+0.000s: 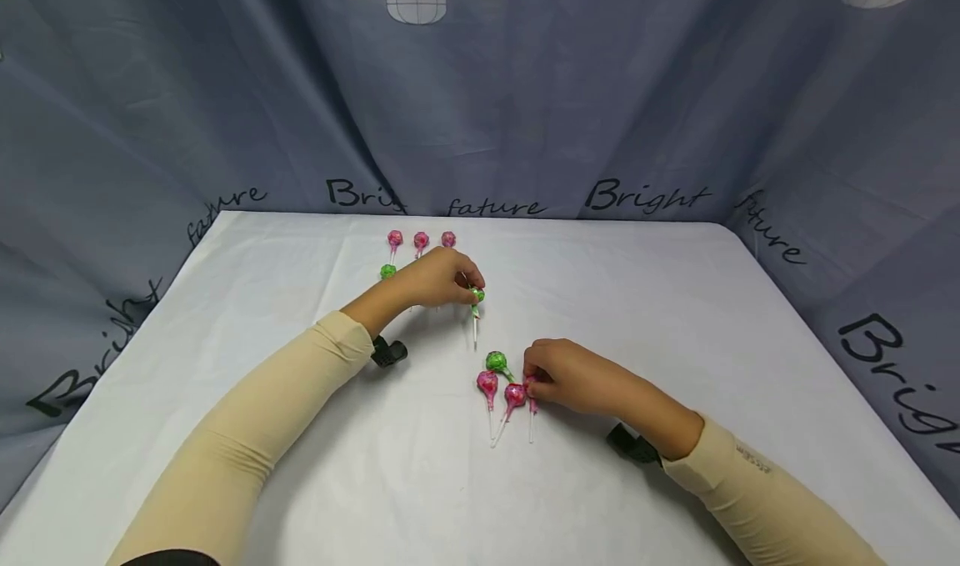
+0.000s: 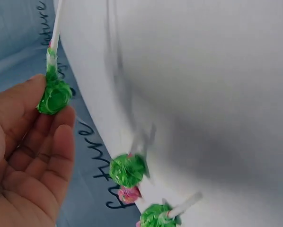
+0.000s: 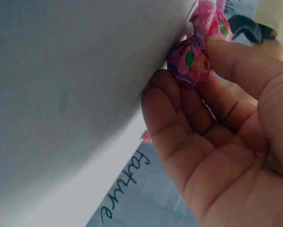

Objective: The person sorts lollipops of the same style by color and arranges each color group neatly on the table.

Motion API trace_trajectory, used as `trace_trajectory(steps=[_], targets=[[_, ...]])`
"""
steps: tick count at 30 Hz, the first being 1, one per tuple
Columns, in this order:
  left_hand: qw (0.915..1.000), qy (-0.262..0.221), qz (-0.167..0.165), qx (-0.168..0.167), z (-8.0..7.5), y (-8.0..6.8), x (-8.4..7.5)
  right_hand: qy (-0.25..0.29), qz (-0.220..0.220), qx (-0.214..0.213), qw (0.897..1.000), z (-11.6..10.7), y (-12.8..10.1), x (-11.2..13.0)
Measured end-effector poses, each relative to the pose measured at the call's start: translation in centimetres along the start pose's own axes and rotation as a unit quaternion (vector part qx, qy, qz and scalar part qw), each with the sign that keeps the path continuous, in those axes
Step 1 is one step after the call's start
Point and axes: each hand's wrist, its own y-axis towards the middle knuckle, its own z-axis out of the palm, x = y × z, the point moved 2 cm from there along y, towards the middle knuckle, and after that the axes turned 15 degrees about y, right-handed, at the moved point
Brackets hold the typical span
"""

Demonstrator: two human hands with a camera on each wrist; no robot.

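My left hand (image 1: 471, 287) pinches the head of a green lollipop (image 1: 477, 295) at the table's middle back, its white stick pointing toward me. The left wrist view shows that green lollipop (image 2: 54, 97) held at my fingertips (image 2: 61, 137). My right hand (image 1: 534, 383) pinches a pink lollipop (image 1: 531, 385) lying on the cloth. In the right wrist view the pink lollipop (image 3: 191, 61) sits between my thumb (image 3: 241, 61) and fingers. Just left of it lie two pink lollipops (image 1: 487, 380) (image 1: 514, 394) and a green one (image 1: 496, 361).
Three pink lollipops (image 1: 421, 240) stand in a row near the far edge, with a green one (image 1: 387, 272) below them, partly behind my left hand. A white cloth covers the table (image 1: 675, 316). Blue printed curtain (image 1: 525, 116) closes in three sides.
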Motion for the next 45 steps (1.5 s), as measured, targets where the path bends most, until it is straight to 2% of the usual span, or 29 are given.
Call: trace_trajectory(steps=[9, 17, 26, 31, 34, 40, 45], targets=[[0.9993, 0.036, -0.011, -0.005, -0.8, 3.0, 1.1, 0.011, 0.000, -0.002, 1.000, 0.1, -0.1, -0.3], [0.9963, 0.084, -0.018, 0.012, -0.2, 5.0, 1.8, 0.015, -0.004, -0.002, 1.000, 0.3, -0.2, -0.3], [0.9899, 0.127, -0.056, 0.028, 0.2, 5.1, 2.1, 0.007, -0.008, -0.007, 1.000, 0.3, -0.2, -0.2], [0.9872, 0.151, -0.041, 0.030, 0.4, 5.2, 1.9, 0.005, -0.005, -0.008, 1.000, 0.2, -0.2, -0.2], [0.9875, 0.149, -0.039, 0.032, 0.5, 5.2, 2.0, 0.003, -0.002, -0.007, 1.000, 0.3, -0.2, -0.2], [0.9919, 0.115, -0.047, 0.028, 0.7, 5.1, 2.1, 0.001, -0.002, -0.007, 1.000, 0.3, -0.2, -0.4], [0.9924, 0.114, -0.040, 0.022, 0.6, 5.0, 2.0, 0.003, -0.003, -0.007, 1.000, 0.3, -0.2, -0.3]])
